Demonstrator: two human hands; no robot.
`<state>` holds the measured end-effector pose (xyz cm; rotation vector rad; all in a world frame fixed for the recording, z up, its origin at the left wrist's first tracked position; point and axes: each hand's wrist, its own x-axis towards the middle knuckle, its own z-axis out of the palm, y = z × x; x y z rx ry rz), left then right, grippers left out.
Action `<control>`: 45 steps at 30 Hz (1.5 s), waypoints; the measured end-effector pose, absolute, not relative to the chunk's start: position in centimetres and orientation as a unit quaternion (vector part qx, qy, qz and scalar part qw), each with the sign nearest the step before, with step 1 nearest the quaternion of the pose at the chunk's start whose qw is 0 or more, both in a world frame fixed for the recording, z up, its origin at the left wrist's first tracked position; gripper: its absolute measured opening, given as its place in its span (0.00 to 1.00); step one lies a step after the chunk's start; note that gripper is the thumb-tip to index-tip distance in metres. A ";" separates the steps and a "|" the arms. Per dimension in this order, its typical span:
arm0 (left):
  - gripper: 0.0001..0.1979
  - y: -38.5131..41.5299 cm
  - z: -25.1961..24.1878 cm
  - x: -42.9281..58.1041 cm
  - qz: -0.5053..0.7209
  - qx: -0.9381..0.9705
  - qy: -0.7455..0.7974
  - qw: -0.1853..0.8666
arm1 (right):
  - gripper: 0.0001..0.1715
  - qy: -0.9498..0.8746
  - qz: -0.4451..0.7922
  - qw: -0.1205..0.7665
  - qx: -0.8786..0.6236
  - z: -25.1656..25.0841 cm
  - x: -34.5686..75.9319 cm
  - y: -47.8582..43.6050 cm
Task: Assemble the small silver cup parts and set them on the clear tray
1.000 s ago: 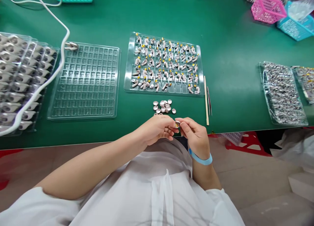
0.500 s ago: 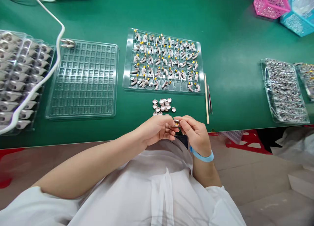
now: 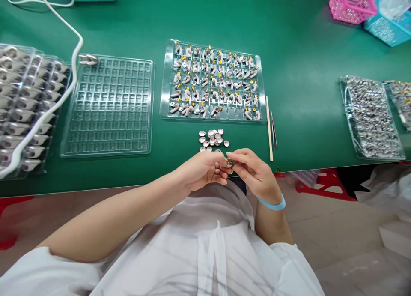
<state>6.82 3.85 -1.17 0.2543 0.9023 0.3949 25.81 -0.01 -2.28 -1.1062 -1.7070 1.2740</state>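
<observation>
Between my two hands, at the table's front edge, is a small metal part [image 3: 229, 163] with a yellow bit on it. My left hand [image 3: 212, 169] pinches it between thumb and fingers. Fingertips of my right hand [image 3: 255, 171] close on its other side; a pale blue band circles that wrist. Several small round metal caps [image 3: 218, 140] lie loose on the green table just beyond my hands. Behind them sits a clear tray [image 3: 164, 97] of curved beige parts with yellow bits, some of its front cells bare.
A wooden stick [image 3: 269, 129] and tweezers [image 3: 273, 130] lie right of the tray. To the left are another clear tray [image 3: 105, 148], a white cable [image 3: 61, 100] and stacked trays of metal parts [image 3: 24, 103]. Filled trays [image 3: 372, 120], a pink basket [image 3: 353, 7] and a blue basket [image 3: 390, 26] stand right.
My right hand has turned slightly and its wrist has shifted right, with the fingers straighter over the part. My left hand keeps its pinch, and more yellow shows on the part.
</observation>
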 end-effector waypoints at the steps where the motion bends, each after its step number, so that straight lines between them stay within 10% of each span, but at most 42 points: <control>1: 0.03 3.8 -1.2 6.8 0.187 0.125 0.431 0.874 | 0.21 -0.673 0.490 0.357 -0.422 -2.2 25.9 0.1; 32: 0.03 3.4 -0.6 6.8 0.198 0.463 0.521 0.689 | 0.28 -0.730 0.221 0.423 -0.489 -4.4 23.9 -2.2; 45: 0.04 1.7 -0.1 6.8 0.264 0.577 0.524 0.568 | 0.14 -0.532 0.364 0.535 -0.546 -5.3 21.2 -3.9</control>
